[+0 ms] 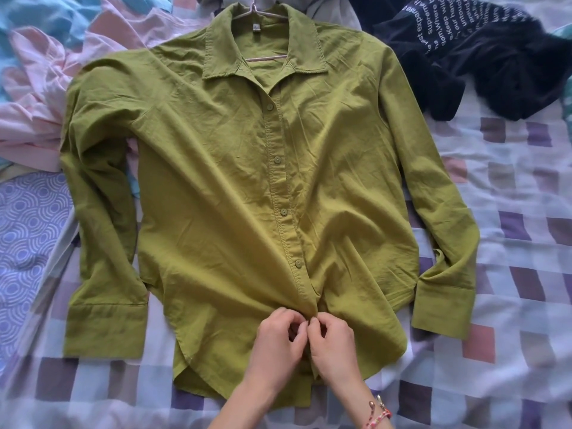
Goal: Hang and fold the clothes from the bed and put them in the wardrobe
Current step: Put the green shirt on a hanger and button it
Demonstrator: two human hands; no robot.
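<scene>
- Progress looks early to me: your olive-green long-sleeved cotton shirt (216, 187) lies flat and front up in the middle of the checked white-and-purple bedsheet (526, 243), with one sleeve spread to the left and one to the right.
- Hanging is half prepared: a pale pink wire hanger (264, 58) sits inside the collar with its hook pointing to the far side. The four buttons showing down the placket look fastened.
- Your left hand (278, 342) and right hand (334, 345) touch each other at the near end of the placket. Both have curled fingers pinching the green cloth; the button between them is hidden.
- You have yet to finish this fastening, lift the shirt by its hanger and carry it off.
- Several pieces wait untouched: a crumpled pale pink garment (40, 88) at far left, a dark navy top with white printed lettering (483, 57) at far right and a grey garment (325, 10) beyond the collar.
- No wardrobe is in view, so you cannot check its contents here. The hanger is the only holder visible, and it carries the green shirt alone.
</scene>
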